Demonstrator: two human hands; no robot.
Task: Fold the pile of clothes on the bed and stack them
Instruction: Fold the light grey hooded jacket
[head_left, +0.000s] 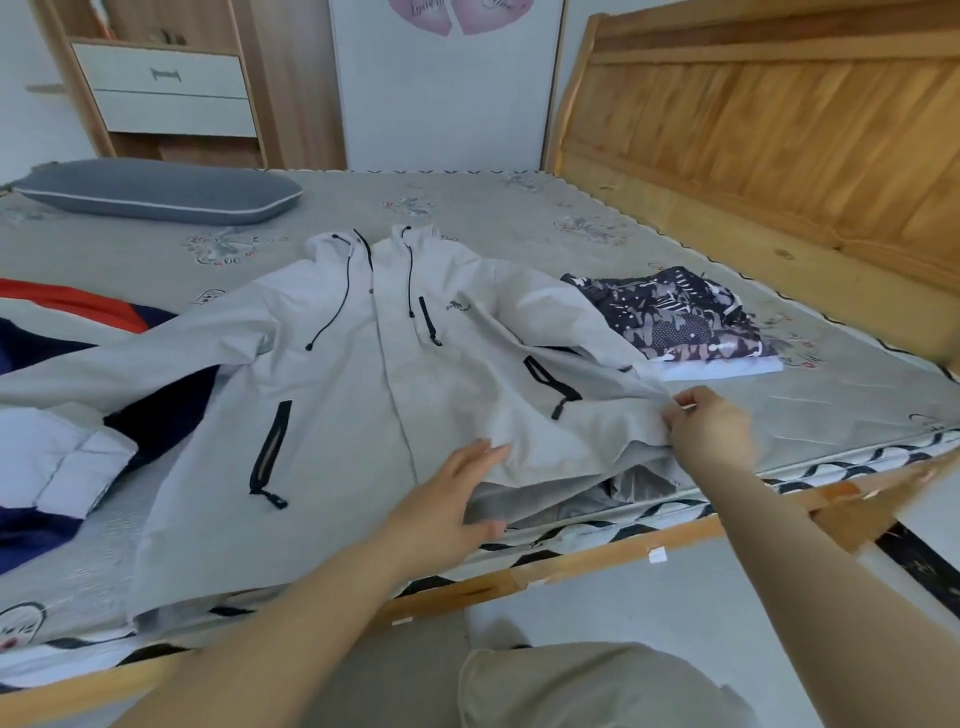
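A light grey hooded jacket (332, 374) with black zips and drawcords lies front-up across the bed (519, 208). My left hand (447, 499) rests on its lower right front with straight fingers, thumb under the lifted hem. My right hand (711, 423) pinches the jacket's right edge near the hem. To the right lies a folded stack (680, 317): a dark patterned garment on a white one. At the left edge sits a pile of unfolded clothes (57, 395) in navy, white and orange, partly under the jacket's sleeve.
A grey pillow (156, 189) lies at the bed's far left. A wooden headboard (769, 119) runs along the right side. The wooden bed rail (597, 558) is in front of me. A cabinet with white drawers (166, 88) stands beyond the bed.
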